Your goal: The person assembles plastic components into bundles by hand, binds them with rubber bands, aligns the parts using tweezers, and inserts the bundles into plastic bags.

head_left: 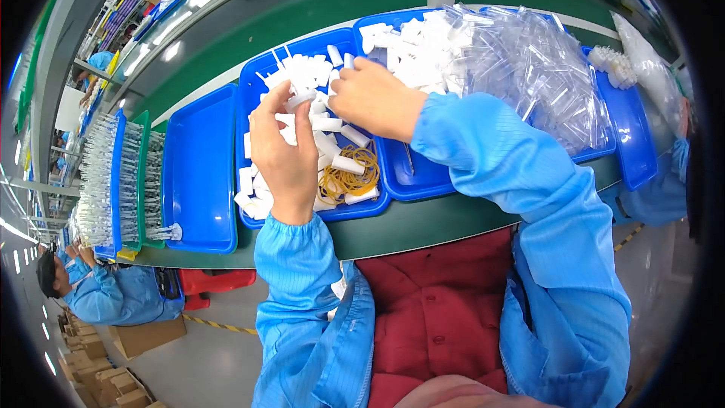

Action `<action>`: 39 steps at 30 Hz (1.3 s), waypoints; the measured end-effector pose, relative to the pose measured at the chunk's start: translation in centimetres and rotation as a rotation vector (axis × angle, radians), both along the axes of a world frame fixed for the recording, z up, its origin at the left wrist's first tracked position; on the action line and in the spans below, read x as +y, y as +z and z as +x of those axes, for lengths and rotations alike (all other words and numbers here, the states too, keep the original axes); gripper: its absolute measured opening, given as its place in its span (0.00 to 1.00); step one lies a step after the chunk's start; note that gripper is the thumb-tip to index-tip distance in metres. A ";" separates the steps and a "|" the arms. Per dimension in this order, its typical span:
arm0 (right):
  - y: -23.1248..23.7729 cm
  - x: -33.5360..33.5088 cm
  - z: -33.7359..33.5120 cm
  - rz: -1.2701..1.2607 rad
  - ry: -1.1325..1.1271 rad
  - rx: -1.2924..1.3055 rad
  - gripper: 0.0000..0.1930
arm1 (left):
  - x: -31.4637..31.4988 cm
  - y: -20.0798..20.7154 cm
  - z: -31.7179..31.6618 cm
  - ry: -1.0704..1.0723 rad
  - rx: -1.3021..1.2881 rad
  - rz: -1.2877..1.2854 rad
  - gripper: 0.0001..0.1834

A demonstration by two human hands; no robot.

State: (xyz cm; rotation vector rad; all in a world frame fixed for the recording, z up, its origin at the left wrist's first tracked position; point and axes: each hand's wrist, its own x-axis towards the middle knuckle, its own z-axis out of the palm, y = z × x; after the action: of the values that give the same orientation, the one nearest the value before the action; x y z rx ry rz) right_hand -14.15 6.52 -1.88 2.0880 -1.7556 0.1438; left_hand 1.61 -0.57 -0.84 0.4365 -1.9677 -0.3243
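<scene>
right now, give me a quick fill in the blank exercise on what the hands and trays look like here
1. The left hand pinches a small white plastic piece over a tray coloured ____.
2. The loose rubber bands in that tray are ____ in colour.
3. The tray just to the left of it holds ____.
4. The right hand comes out of a sleeve coloured ____.

Missing words: blue; yellow; nothing; blue

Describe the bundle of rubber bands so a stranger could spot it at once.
Find the row of blue trays on the green bench. In the tray under the left hand, near its front right corner, lie the rubber bands: thin yellow loops, the only coloured thing among white plastic parts.
</scene>
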 end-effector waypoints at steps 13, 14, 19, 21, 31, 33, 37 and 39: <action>6.1 5.2 -2.0 -0.260 0.079 -1.698 0.11 | 1.5 1.6 0.7 -0.236 -0.081 -0.083 0.19; 5.3 5.7 -2.9 -0.283 0.140 -1.864 0.09 | 2.2 2.0 0.8 -0.320 -0.106 -0.064 0.20; 2.7 7.8 -3.3 -0.338 0.342 -2.267 0.14 | 4.0 1.9 0.4 -0.660 -0.135 0.032 0.20; 2.0 8.5 -3.3 -0.254 0.413 -2.253 0.15 | 4.3 1.8 0.3 -0.725 -0.143 0.068 0.20; 2.0 9.4 -3.0 -0.081 0.314 -2.243 0.16 | 4.2 1.5 -0.2 -0.762 -0.148 0.129 0.21; 1.8 9.3 -3.2 -0.205 0.372 -2.332 0.15 | 4.2 1.6 0.0 -0.752 -0.168 0.118 0.21; 1.4 9.4 -4.1 -0.238 0.381 -2.334 0.16 | 4.4 1.7 0.1 -0.767 -0.156 0.122 0.20; 1.5 9.5 -3.9 -0.164 0.385 -2.301 0.17 | 4.5 1.7 0.0 -0.808 -0.147 0.139 0.20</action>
State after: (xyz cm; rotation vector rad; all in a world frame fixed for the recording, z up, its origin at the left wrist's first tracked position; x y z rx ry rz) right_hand -18.05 16.02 -0.37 1.4973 -1.4301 3.5096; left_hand 1.61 3.91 0.81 -0.2857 -2.2003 -0.9604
